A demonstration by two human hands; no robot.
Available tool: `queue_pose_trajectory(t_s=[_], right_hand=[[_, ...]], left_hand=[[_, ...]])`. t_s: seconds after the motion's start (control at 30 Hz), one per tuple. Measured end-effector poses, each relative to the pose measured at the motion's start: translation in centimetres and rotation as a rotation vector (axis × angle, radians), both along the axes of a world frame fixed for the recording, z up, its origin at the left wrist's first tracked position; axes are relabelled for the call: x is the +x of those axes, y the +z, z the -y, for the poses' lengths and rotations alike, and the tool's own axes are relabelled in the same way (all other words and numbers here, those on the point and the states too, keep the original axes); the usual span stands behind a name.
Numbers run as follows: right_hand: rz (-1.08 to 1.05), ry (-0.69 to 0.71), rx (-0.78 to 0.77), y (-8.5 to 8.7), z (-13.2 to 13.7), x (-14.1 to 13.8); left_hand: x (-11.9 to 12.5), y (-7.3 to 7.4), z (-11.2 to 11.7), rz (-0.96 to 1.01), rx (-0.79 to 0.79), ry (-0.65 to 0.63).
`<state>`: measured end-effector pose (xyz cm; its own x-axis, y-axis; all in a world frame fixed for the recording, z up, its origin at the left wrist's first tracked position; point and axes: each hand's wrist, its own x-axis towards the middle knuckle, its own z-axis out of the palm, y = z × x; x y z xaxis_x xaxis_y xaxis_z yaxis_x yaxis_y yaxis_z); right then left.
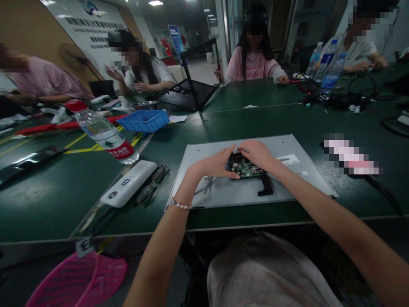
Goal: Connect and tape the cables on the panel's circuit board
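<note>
A green circuit board (247, 169) in a black frame lies on a flat grey metal panel (306, 179) on the table before me. My left hand (217, 164) grips the board's left side, thumb at the near edge and fingers toward the far edge. Bent over the board's far right part is my right hand (257, 153); its fingers close on the far edge, their tips partly hidden. A black L-shaped arm (266, 186) juts from the board toward me. Thin grey cables (207, 185) lie on the panel beside my left wrist.
Left of the panel are glasses (152, 185), a white power bank (129, 183), a water bottle (105, 136) and a blue tray (145, 121). A black frame (194, 91) stands farther back. Several co-workers sit around the table. A pink basket (76, 281) hangs below the edge.
</note>
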<state>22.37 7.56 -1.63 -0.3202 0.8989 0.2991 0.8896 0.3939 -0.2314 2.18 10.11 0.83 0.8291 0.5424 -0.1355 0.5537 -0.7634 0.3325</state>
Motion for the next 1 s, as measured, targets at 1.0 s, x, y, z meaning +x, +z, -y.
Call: queue_pose_trajectory(t_s=[1.0], right_hand=[[-0.124, 0.105, -0.056, -0.59, -0.50, 0.45]], left_hand=[[-0.15, -0.07, 0.05, 0.003, -0.002, -0.001]])
